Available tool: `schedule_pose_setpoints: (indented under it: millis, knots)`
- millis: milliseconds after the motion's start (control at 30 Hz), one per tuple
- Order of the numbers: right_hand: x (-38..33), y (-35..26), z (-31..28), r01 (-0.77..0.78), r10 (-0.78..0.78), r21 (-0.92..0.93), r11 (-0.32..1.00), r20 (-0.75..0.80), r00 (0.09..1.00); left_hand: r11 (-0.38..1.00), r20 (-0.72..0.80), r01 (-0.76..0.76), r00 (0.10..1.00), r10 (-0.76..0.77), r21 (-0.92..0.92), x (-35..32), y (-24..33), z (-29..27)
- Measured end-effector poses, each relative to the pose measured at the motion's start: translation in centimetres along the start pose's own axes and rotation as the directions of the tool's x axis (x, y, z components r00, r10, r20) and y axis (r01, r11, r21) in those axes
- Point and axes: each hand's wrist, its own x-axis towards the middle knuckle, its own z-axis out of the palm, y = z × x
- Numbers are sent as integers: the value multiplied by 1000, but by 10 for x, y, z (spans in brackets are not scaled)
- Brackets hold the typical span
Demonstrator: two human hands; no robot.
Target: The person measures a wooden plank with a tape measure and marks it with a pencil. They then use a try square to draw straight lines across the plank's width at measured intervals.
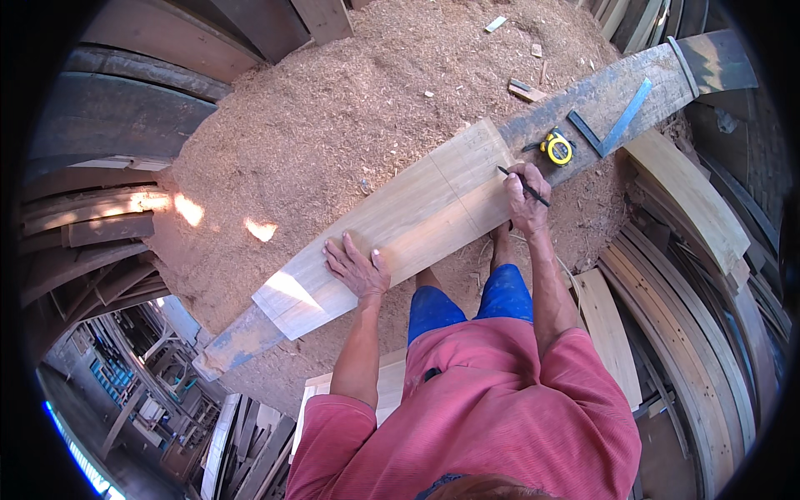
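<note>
A pale wooden board (408,200) lies across a longer worn plank, with a few thin lines drawn over its face. My left hand (357,265) rests flat on the board toward its left end, fingers spread. Over the board's right end, my right hand (528,198) grips a dark pencil (540,197), its tip by the board's edge. Just right of that hand, a yellow and black tape measure (557,148) sits on the worn plank (533,125). Beyond it lies a try square (615,125) with a dark stock and a bluish metal blade.
Sawdust and shavings (333,158) cover the floor ahead, with small wood offcuts (525,90) near the plank. Stacked boards (125,108) line the left side. Curved timbers (667,325) are piled at the right, close to my right arm.
</note>
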Motion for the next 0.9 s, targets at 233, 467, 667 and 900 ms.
schedule_pose_setpoints:
  millis: [233, 467, 667, 900]
  knots:
    - [0, -5, -2, -96, 94, 87, 992, 25, 995, 1000, 17, 6, 1000, -6, -7, 0, 0, -1]
    - [1, -3, -1, -22, 20, 31, 999, 65, 998, 1000, -8, -16, 1000, 16, -19, 0, 0, -1]
    - [1, -7, -1, -36, 32, 49, 998, 72, 997, 1000, 1, -9, 1000, 9, -11, 0, 0, 0]
    - [22, -9, -20, -89, 129, 248, 965, -148, 981, 1000, -1, 9, 1000, -9, -23, 1, 0, -1]
